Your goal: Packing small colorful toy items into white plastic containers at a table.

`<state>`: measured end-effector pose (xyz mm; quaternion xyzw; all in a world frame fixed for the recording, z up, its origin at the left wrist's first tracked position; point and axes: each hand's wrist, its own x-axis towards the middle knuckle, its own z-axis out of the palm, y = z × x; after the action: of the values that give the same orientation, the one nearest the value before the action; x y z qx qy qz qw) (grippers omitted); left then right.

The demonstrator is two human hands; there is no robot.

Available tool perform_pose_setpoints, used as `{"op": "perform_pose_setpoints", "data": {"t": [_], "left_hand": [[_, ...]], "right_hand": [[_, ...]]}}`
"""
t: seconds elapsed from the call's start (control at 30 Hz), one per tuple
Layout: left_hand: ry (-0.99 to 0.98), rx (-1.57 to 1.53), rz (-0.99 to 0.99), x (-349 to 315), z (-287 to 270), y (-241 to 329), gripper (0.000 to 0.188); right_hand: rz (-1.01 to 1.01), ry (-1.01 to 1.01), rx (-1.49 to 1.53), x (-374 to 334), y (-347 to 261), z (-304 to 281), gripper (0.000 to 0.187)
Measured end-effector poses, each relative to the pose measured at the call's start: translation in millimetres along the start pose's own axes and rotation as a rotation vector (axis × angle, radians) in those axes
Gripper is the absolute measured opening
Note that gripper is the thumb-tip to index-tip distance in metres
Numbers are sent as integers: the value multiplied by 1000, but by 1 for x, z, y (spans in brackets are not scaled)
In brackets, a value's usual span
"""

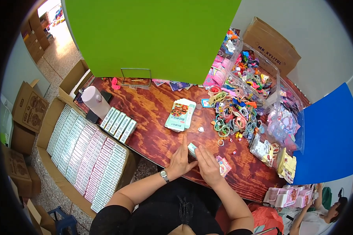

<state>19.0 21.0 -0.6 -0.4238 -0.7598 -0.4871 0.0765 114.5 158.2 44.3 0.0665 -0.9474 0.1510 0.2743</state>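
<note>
Near the front edge of the table, my left hand [179,159] and my right hand [208,166] close in on a small pale green box [192,149] from both sides. My fingers are fairly straight, pressed along its sides and partly covering it. Beyond the hands lies a stack of flat green cartons [180,115] printed with a cartoon figure. A small pink card packet [223,166] rests beside my right hand. To the left, a row of finished-looking green and white boxes [119,124] stands at the table's edge.
A large cardboard carton [47,156] packed with small boxes stands left of the table. A pale pink tumbler [95,102] is behind the row. Colourful trinkets [239,117] and a clear plastic bin [276,78] fill the right. Another person [321,215] works at lower right.
</note>
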Motion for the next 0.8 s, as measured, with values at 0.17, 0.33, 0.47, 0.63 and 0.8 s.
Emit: {"op": "perform_pose_setpoints", "data": {"t": [0.17,0.33,0.47,0.63,0.8], "left_hand": [[-34,36,-42,-5,-1,-4,121],[28,-38,24,-11,11,-6,120],[2,-71,-19,-11,6,-2,118],[-146,-103,-11,-7,-6,-12,110],[-106,-124,19,-5,-17,-14,98]], "right_hand": [[-22,-62,4,13,-4,-7,43],[-42,-75,-147,2,-12,5,45],[-54,-96,-100,-1,-6,7,46],[194,-68,220,9,-9,0,49],[441,-75,665,23,5,-26,46]]}}
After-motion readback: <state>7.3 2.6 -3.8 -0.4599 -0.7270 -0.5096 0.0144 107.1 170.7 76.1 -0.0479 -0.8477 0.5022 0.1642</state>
